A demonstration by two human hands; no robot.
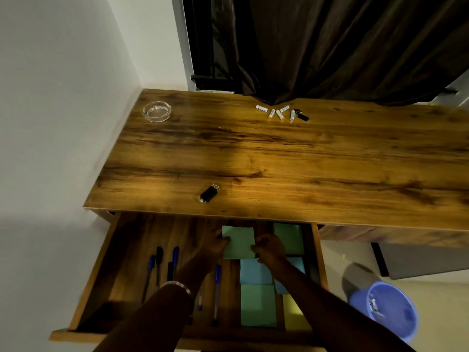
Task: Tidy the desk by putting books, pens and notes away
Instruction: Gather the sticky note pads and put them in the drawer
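Head view: left hand [215, 243] and right hand [269, 247] each pinch green note [238, 241] over open drawer [316, 250]. Risk: uneven release, note lands crooked on blue notes [253, 271].

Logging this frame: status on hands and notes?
Left hand and right hand both hold green note over open drawer. Nothing blocking.

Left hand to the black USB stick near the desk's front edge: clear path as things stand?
Probably yes. The USB stick lies alone on the desktop with nothing around it, but the left hand is holding the green note in the drawer and must release first.
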